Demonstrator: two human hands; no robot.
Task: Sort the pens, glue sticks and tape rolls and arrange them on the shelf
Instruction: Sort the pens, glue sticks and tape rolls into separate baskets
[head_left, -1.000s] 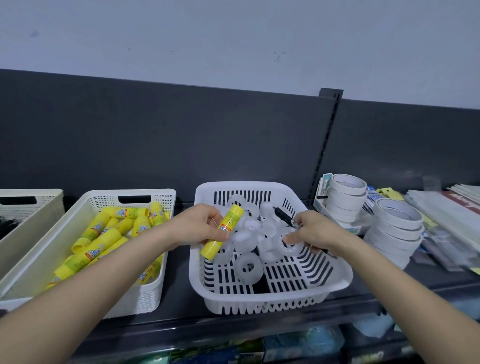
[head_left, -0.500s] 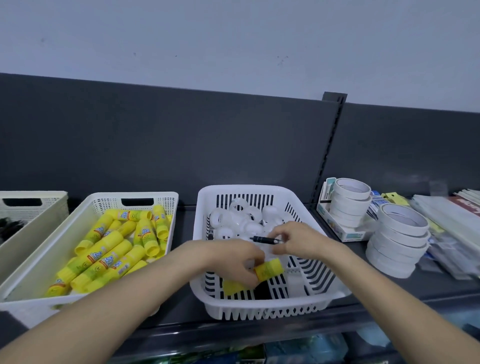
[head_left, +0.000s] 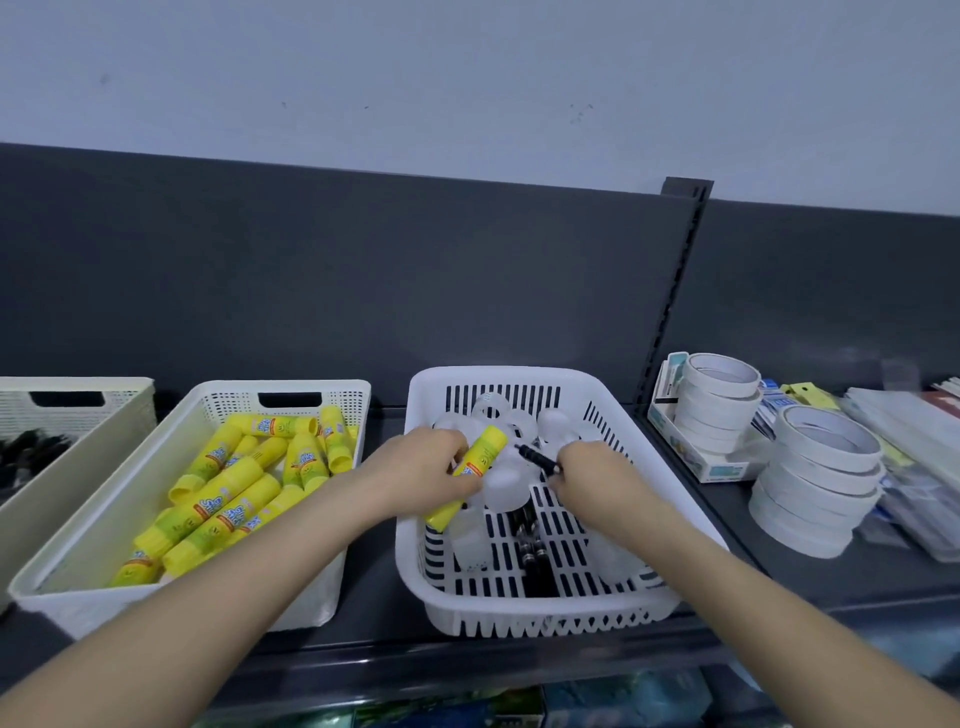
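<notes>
Over white basket (head_left: 519, 372): left hand (head_left: 421, 475) grip holds one glue stick (head_left: 479, 461), right hand (head_left: 597, 479) pinches one pen (head_left: 538, 459) (black).

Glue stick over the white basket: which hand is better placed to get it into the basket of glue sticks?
Left. The left hand grips the glue stick, and the cream basket of glue sticks sits right beside that arm. The right hand holds a black pen, farther away.

Pretty even, soft overhead light with barely any shadows, heavy fisheye bending at the edges, and the bottom corners go blurry.
</notes>
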